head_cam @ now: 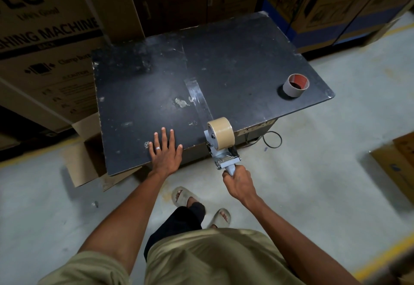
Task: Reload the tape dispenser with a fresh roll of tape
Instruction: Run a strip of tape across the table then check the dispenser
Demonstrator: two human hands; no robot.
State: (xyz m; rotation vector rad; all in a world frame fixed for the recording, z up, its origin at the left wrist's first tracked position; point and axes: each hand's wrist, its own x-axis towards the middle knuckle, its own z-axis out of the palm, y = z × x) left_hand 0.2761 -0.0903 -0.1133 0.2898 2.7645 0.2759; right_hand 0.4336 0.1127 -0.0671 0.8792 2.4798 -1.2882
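A grey hand-held tape dispenser [224, 157] hangs at the near edge of the black table [246, 60], with a full tan tape roll [223, 132] mounted on its hub. My right hand [238, 182] is shut on the dispenser's handle, just off the table edge. A strip of clear tape [198, 98] runs from the roll across the tabletop away from me. My left hand [165, 150] lies flat on the table's near edge, fingers spread, holding nothing. An empty cardboard tape core [295, 85] stands at the table's right end.
Large cardboard boxes [44, 38] stand stacked to the left and behind the table. An open carton [87, 157] sits on the floor at the table's left corner. A black cable [272, 139] loops under the right side. More boxes [398, 163] lie on the floor at right.
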